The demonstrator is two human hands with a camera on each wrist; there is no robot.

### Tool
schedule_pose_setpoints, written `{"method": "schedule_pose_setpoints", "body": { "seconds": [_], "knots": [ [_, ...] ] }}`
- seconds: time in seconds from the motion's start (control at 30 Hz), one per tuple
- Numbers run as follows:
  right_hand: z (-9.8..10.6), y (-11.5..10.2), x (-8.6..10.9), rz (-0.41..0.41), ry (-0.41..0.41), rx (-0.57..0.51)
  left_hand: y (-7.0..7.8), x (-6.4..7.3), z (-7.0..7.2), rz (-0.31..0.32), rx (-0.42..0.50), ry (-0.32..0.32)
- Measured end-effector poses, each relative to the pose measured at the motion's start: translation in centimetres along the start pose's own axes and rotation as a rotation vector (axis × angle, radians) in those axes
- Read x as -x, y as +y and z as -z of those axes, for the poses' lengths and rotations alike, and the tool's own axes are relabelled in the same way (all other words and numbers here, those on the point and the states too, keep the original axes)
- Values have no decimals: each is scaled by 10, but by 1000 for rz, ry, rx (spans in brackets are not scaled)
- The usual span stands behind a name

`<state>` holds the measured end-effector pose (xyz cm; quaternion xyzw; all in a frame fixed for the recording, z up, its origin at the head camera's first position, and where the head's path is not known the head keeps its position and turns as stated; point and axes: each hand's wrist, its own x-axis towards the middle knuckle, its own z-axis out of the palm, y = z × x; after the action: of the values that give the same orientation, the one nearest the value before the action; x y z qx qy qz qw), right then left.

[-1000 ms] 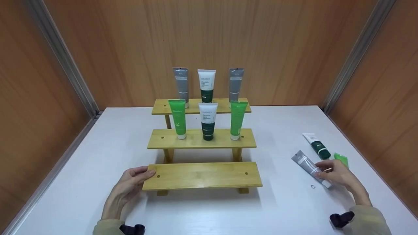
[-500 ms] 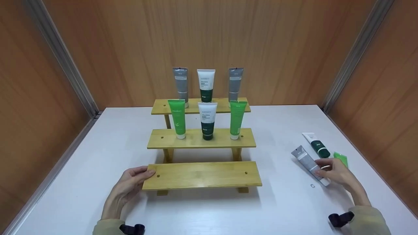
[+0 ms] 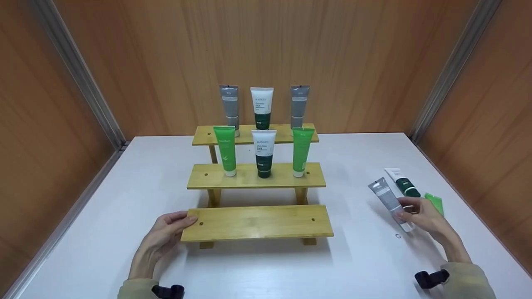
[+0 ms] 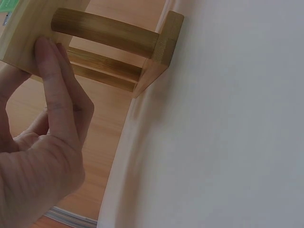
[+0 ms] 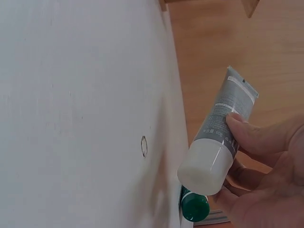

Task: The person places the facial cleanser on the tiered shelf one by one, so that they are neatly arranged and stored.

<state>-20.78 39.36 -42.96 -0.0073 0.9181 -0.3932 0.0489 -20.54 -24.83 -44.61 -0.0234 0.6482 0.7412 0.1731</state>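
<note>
My left hand [image 3: 160, 238] pinches the left end of the lowest shelf [image 3: 257, 223] of a three-step bamboo stand, thumb on top and fingers underneath in the left wrist view. On the right, my right hand [image 3: 428, 218] holds a grey squeeze tube [image 3: 386, 197] between thumb and fingers. Its white cap [image 5: 204, 166] points down toward me and its flat crimped end tilts up and away. Beside that hand lie a white and dark green tube [image 3: 402, 182] and a green tube [image 3: 434, 203], the latter partly hidden by the hand.
The middle shelf [image 3: 282, 180] bears two green tubes and a white and dark green tube [image 3: 264, 153], all upright. On the top shelf [image 3: 245, 139] stand two grey tubes and another white and green one. A small ring mark [image 3: 397, 236] shows on the white table [image 3: 137, 182]. Wood panels enclose the sides.
My right hand has raised the grey tube's crimped end and tilted it more upright, shifting slightly away from me. The left hand stays on the shelf.
</note>
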Motion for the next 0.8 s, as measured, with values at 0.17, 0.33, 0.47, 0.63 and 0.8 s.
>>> {"method": "schedule_pose_setpoints", "body": {
  "seconds": [0.17,0.33,0.47,0.63,0.8],
  "knots": [
    [-4,-6,-1,27,-7,-69,-1,0,0,-6,-9,-16],
    [-7,-12,-2,72,-12,-130,-1,0,0,-5,2,-21],
    [-10,-17,-2,99,-15,-173,0,0,0,-6,9,-26],
    [-12,-25,-2,119,4,-196,0,0,0,3,0,-11],
    [-14,-32,-4,137,23,-219,0,0,0,6,-3,-4]
  ]
}}
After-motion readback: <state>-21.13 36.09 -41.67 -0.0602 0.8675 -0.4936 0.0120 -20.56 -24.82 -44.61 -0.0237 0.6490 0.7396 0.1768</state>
